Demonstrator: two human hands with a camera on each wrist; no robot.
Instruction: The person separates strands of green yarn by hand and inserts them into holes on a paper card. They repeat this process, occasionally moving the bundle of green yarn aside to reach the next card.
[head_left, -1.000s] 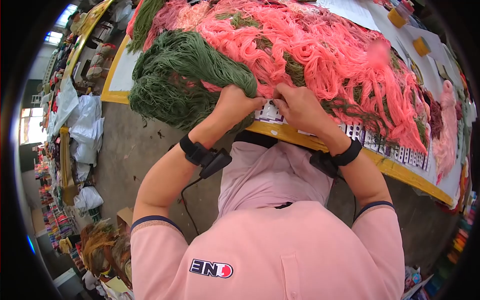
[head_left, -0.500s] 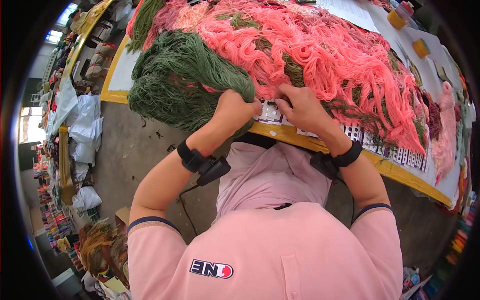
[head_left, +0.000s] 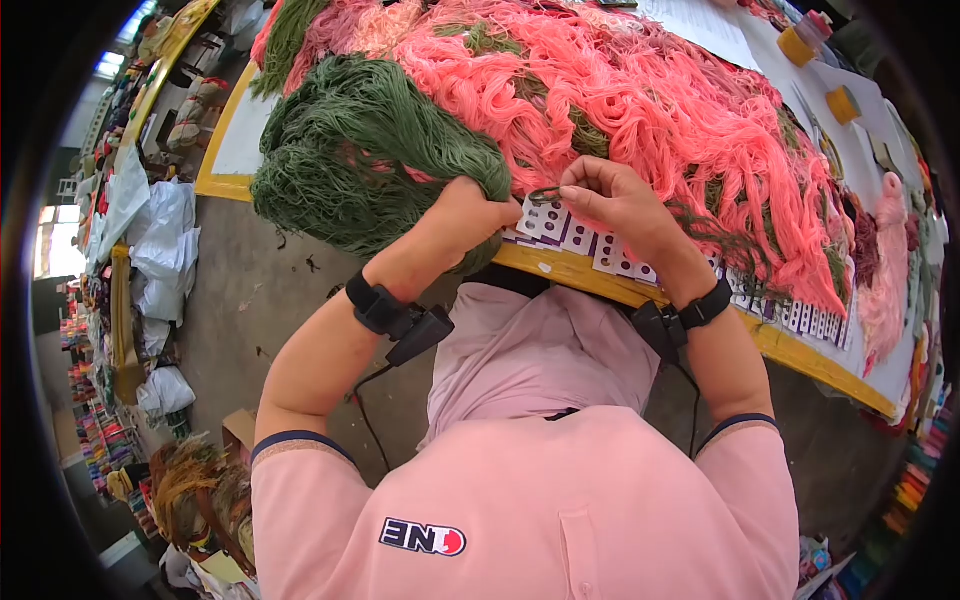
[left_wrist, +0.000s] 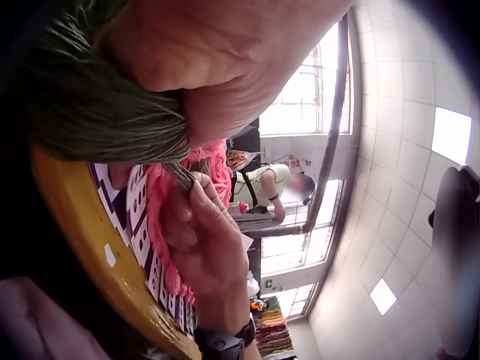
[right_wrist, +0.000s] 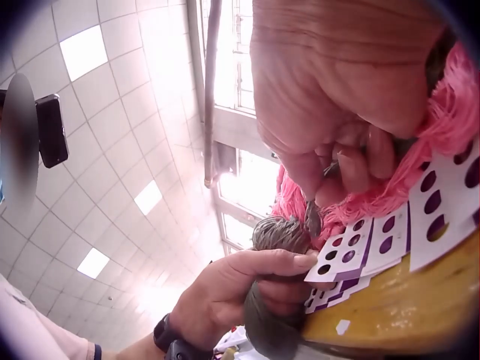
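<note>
Head view: the person's left hand (head_left: 463, 222) grips a dark green yarn skein (head_left: 350, 150), its fingers curled round the gathered end, while the skein's loose bulk spreads from that hand toward ten o'clock. The right hand (head_left: 622, 208) sits at about three o'clock from the left, near but apart from it, and pinches a thin green strand (head_left: 545, 192) between thumb and fingers. This strand lies at nine o'clock from the right hand, in the gap between the two hands; both wrist views show it running from the gripped skein to the pinching fingertips.

White cards with punched holes (head_left: 605, 252) line the near edge of the bench (head_left: 780, 348), between the hands and at six o'clock from the right one. In the right wrist view the left thumb lies over or beside a card; whether they touch cannot be told. A heap of coral-pink yarn (head_left: 660, 110) fills the bench at twelve to one o'clock beyond the hands. A pale pink skein (head_left: 888, 275) lies between three and four o'clock from the right hand, well apart.
</note>
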